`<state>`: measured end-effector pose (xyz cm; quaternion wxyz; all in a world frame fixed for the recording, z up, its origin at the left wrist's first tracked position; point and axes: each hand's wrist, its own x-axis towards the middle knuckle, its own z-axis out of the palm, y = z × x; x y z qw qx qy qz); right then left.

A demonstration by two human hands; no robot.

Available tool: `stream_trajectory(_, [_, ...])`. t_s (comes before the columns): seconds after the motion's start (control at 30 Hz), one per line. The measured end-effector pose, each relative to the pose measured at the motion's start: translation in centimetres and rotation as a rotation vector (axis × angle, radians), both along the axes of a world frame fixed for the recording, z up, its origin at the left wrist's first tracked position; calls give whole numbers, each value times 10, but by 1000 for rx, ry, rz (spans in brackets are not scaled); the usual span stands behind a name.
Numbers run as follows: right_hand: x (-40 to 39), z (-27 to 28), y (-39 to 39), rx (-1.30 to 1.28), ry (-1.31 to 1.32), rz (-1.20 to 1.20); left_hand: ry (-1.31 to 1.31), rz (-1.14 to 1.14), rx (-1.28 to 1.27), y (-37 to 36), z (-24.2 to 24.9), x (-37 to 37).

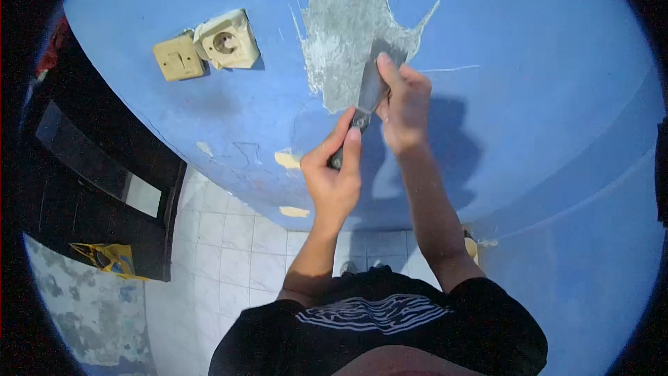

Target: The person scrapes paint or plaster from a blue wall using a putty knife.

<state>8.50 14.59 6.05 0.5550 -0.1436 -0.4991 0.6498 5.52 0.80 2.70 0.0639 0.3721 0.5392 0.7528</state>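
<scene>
A putty knife [373,80] with a broad grey metal blade and a dark handle is held in front of the blue wall [529,35]. My left hand [334,170] is closed around its handle, thumb on top. Higher up, my right hand [407,101] grips the blade, with the thumb pressed on its face and the fingers behind it. In this view the blade overlaps the lower right of a rough grey scraped patch [341,35], where the blue paint is gone. Thin scratches run out from that patch.
To the left on the wall are a yellowed light switch [179,58] and a loose-looking socket [226,40]. Lower down are small chipped paint spots [287,159]. Below lies a white tiled floor [236,237]. A dark doorway or furniture piece [90,160] stands left, with a yellow bag [111,259].
</scene>
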Motion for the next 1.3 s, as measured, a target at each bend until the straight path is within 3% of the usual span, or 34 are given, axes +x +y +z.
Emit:
stream_trajectory(0.07, [-5, -2, -7, -136, 95, 31, 17, 12, 9, 2, 0, -1])
stream_trajectory(0.17, [13, 26, -17, -90, 124, 91, 228, 107, 41, 13, 8, -2])
stream_trajectory(0.33, [5, 4, -12, -122, 38, 76, 71, -174, -177, -21, 13, -5])
stream_trajectory(0.47, [12, 16, -4, -74, 87, 52, 273, -117, -80, 2, 20, -3])
stream_trajectory(0.5, [23, 20, -6, -83, -16, 102, 260, -141, -89, 0, 21, 0])
stream_trajectory(0.6, [13, 5, -6, -116, 46, 20, 126, -211, -145, -7, 15, 1])
stream_trajectory(0.73, [13, -3, -4, -157, 65, -19, 137, -178, -108, 3, 5, 3])
stream_trajectory(0.87, [13, -6, 9, -30, 110, -159, 87, -174, -66, 15, -1, 5])
stream_trajectory(0.93, [15, -18, 12, 32, -72, -198, 30, -214, -48, 12, -11, 4])
stream_trajectory(1.03, [12, -8, 13, 29, 98, -191, 80, -184, -112, 17, 3, 4])
stream_trajectory(1.23, [15, -15, 10, 80, -82, -286, 3, -203, -57, 9, -9, 9])
stream_trajectory(1.3, [10, -3, 18, 85, -14, -308, -11, -216, -35, 13, 0, 8])
